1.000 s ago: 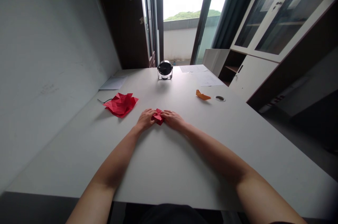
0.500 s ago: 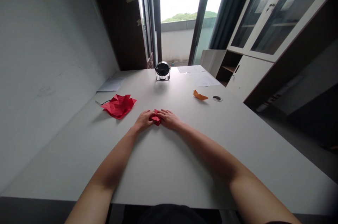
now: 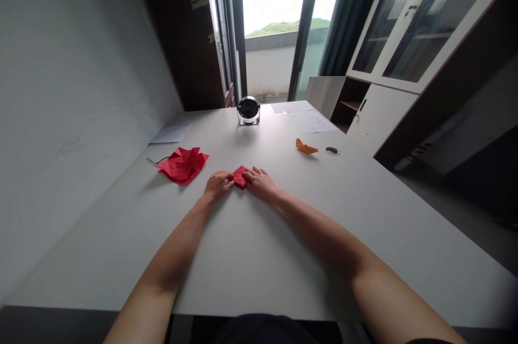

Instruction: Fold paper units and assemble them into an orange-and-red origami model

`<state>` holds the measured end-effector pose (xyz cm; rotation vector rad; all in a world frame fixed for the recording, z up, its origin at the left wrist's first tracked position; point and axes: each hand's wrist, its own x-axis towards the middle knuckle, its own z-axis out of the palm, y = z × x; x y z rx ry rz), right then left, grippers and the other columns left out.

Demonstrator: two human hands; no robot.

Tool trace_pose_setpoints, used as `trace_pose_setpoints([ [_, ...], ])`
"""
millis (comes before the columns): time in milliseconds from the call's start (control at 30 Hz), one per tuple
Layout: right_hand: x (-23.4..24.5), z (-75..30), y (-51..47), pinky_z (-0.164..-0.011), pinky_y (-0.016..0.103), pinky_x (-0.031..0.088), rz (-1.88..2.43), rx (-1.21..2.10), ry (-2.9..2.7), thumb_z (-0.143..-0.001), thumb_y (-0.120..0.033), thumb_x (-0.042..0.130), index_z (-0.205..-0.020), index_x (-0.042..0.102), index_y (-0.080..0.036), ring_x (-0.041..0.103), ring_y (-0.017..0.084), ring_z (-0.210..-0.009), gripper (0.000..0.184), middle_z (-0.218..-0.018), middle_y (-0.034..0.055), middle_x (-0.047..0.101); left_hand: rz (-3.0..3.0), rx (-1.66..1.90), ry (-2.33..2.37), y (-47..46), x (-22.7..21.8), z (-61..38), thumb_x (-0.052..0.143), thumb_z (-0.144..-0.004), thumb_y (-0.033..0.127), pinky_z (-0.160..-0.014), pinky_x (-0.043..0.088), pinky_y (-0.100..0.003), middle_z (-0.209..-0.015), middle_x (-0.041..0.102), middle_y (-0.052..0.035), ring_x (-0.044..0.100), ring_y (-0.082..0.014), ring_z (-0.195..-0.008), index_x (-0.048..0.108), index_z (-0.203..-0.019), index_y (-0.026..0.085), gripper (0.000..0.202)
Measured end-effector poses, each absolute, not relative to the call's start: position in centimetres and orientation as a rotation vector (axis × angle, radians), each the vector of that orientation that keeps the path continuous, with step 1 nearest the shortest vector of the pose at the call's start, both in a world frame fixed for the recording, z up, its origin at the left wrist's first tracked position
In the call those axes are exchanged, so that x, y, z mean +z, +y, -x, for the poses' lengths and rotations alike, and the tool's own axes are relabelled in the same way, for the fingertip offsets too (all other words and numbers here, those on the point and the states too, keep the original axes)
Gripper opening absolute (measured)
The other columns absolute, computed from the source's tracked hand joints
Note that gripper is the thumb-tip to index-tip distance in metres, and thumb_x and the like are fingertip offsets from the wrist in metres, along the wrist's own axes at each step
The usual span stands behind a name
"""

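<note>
A small folded piece of red paper (image 3: 240, 176) lies on the white table (image 3: 259, 257) between my two hands. My left hand (image 3: 217, 184) pinches its left edge with curled fingers. From the right, my right hand (image 3: 261, 182) presses on the paper, its fingers bent over that edge. Both hands rest on the tabletop.
A larger creased red paper sheet (image 3: 182, 164) lies to the left, with a thin dark cable beside it. An orange folded paper shape (image 3: 305, 146) and a round cable hole (image 3: 332, 150) sit to the right. A small round fan (image 3: 248, 110) and white sheets (image 3: 170, 132) lie further back.
My hands stay on the small red paper, the fingers shifting slightly so that more of the paper shows between them. The view has tilted a little.
</note>
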<state>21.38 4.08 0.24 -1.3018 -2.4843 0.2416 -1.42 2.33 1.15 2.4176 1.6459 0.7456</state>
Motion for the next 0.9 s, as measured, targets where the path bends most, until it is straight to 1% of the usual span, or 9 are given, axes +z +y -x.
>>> trace_pose_setpoints([
  [100,0.3,-21.48,4.26,-0.114,0.05,0.027,1.324,0.236,-2.479,-0.099,-0.041,0.044,-0.137,0.055,-0.028,0.036,0.031,-0.142,0.041,-0.151,0.0046,0.048,-2.426,0.762,1.632,2.4,1.12,1.61,0.063,-0.089,0.031,-0.102,0.046,-0.035,-0.115,0.073,-0.0017,0.061,-0.0221,-0.113,0.072,-0.098,0.027,0.014],
  [200,0.33,-21.51,4.32,-0.113,0.049,0.028,1.315,0.225,-2.482,-0.099,-0.041,0.044,-0.135,0.056,-0.026,0.037,0.032,-0.14,0.04,-0.151,0.0047,0.049,-2.433,0.771,1.634,2.54,0.92,1.83,0.062,-0.089,0.03,-0.1,0.046,-0.035,-0.113,0.073,-0.0011,0.061,-0.0219,-0.111,0.072,-0.099,0.027,0.014],
  [333,0.35,-21.56,4.28,-0.113,0.049,0.028,1.303,0.212,-2.477,-0.099,-0.04,0.045,-0.132,0.058,-0.026,0.039,0.031,-0.139,0.039,-0.149,0.004,0.05,-2.427,0.773,1.696,2.62,0.82,2.04,0.062,-0.089,0.03,-0.097,0.046,-0.035,-0.105,0.074,-0.0025,0.062,-0.0233,-0.107,0.072,-0.1,0.026,0.015],
  [467,0.39,-21.74,4.29,-0.113,0.048,0.029,1.297,0.217,-2.481,-0.098,-0.039,0.047,-0.13,0.059,-0.026,0.04,0.03,-0.138,0.036,-0.148,0.0041,0.051,-2.386,0.775,1.761,2.46,1.14,2.06,0.06,-0.09,0.03,-0.09,0.048,-0.036,-0.094,0.073,-0.0047,0.062,-0.0241,-0.099,0.073,-0.094,0.025,0.015],
  [533,0.4,-21.83,4.33,-0.112,0.047,0.03,1.292,0.211,-2.477,-0.098,-0.038,0.048,-0.128,0.061,-0.026,0.041,0.03,-0.137,0.035,-0.147,0.0039,0.053,-2.368,0.786,1.769,2.34,1.32,2.0,0.059,-0.09,0.03,-0.088,0.048,-0.035,-0.093,0.072,-0.0053,0.062,-0.0241,-0.097,0.073,-0.091,0.024,0.015],
  [633,0.37,-21.91,4.35,-0.111,0.044,0.032,1.271,0.185,-2.463,-0.097,-0.035,0.051,-0.124,0.063,-0.025,0.044,0.029,-0.134,0.031,-0.141,0.0049,0.058,-2.359,0.809,1.729,2.23,1.46,1.89,0.06,-0.089,0.03,-0.088,0.048,-0.035,-0.093,0.071,-0.0048,0.061,-0.0232,-0.095,0.073,-0.092,0.024,0.015],
  [733,0.23,-21.99,4.37,-0.109,0.04,0.034,1.23,0.178,-2.446,-0.094,-0.031,0.054,-0.118,0.065,-0.024,0.049,0.026,-0.129,0.027,-0.128,0.0063,0.066,-2.382,0.824,1.658,2.25,1.33,1.83,0.062,-0.088,0.029,-0.09,0.047,-0.035,-0.093,0.071,-0.0037,0.06,-0.0225,-0.095,0.073,-0.097,0.025,0.015],
  [833,0.0,-22.16,4.57,-0.108,0.038,0.036,1.187,0.224,-2.417,-0.095,-0.029,0.055,-0.112,0.069,-0.026,0.052,0.025,-0.126,0.022,-0.122,0.0046,0.069,-2.405,0.825,1.63,2.37,1.0,1.88,0.064,-0.086,0.028,-0.092,0.047,-0.036,-0.093,0.07,-0.0037,0.058,-0.023,-0.098,0.075,-0.101,0.026,0.018],
  [900,-0.12,-22.34,4.85,-0.107,0.036,0.037,1.157,0.267,-2.392,-0.095,-0.03,0.055,-0.108,0.071,-0.027,0.054,0.024,-0.124,0.02,-0.119,0.0033,0.07,-2.409,0.822,1.632,2.48,0.79,1.97,0.064,-0.087,0.029,-0.091,0.047,-0.036,-0.092,0.069,-0.0043,0.058,-0.0233,-0.098,0.076,-0.098,0.026,0.016],
])
